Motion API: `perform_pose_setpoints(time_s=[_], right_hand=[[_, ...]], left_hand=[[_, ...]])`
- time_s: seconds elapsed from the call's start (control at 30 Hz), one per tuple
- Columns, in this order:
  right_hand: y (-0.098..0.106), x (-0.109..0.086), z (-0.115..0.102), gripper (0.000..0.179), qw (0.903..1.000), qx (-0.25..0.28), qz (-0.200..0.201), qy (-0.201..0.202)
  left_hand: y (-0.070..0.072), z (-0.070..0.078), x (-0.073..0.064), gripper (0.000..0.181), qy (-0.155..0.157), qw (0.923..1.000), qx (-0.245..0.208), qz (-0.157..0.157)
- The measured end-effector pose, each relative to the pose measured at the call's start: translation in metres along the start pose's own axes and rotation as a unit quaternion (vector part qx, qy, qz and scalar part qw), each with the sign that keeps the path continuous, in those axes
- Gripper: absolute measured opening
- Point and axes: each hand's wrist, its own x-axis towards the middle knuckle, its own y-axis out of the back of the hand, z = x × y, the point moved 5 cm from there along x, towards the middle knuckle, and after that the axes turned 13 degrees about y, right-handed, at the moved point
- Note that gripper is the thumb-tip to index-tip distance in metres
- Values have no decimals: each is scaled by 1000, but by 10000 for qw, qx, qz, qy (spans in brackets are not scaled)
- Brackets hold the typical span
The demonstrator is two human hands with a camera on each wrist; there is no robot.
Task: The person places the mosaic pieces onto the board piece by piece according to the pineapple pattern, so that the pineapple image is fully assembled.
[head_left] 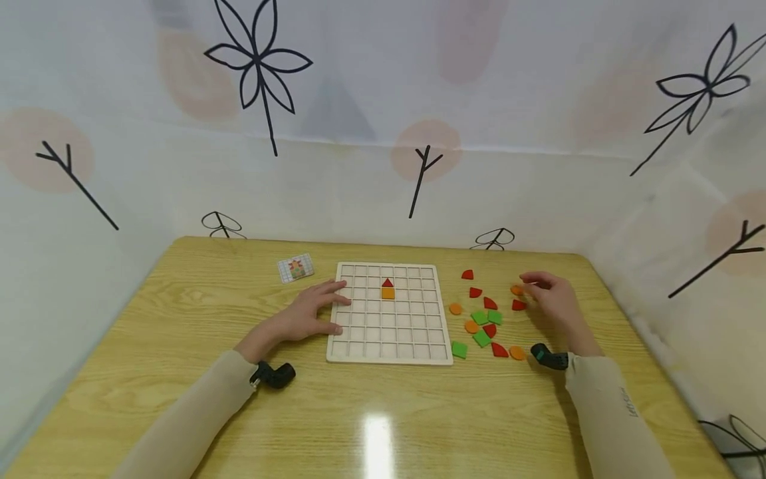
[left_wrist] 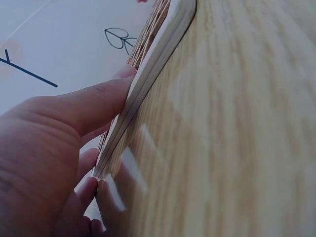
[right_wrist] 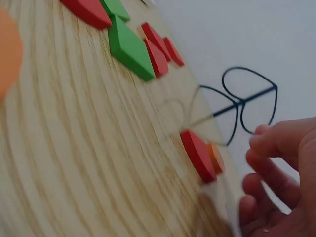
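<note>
A pale gridded board [head_left: 389,332] lies mid-table, with a red triangle [head_left: 387,283] directly above an orange square [head_left: 387,293] in its cells. My left hand [head_left: 305,313] rests at the board's left side, fingers spread over the rim; the thumb [left_wrist: 103,101] touches the edge in the left wrist view. On the right, my right hand [head_left: 553,299] hovers with loosely bent fingers beside an orange disc [head_left: 516,290] and a red quarter-circle [head_left: 518,305]. In the right wrist view its fingertips stand apart from that red piece [right_wrist: 198,157], and nothing shows between them.
Right of the board are scattered green squares [head_left: 459,350], several red quarter-circles [head_left: 490,303] and orange discs [head_left: 456,309]. A small card [head_left: 296,268] with a coloured grid picture lies behind the left hand. A patterned white cloth [head_left: 335,179] hangs behind the wooden table [head_left: 287,426].
</note>
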Motion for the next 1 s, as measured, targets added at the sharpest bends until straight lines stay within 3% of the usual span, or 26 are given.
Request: perform_pose_setpoints(time_s=[0.27,0.6,0.77,1.0], right_hand=[[3,-15,13,55,9956,764,-502,-181],[0,-2,8,65,9950,-110,-930,-359],[-4,2,5,65,9947,-115,-927,-427],[-3,0,7,54,9950,102,-995,-80]], left_hand=[[-2,1,1,53,11,10000,-10,-53],[0,3,0,54,13,10000,-34,-86],[2,3,1,54,52,9999,-51,-76],[1,1,1,53,96,9999,-79,-66]])
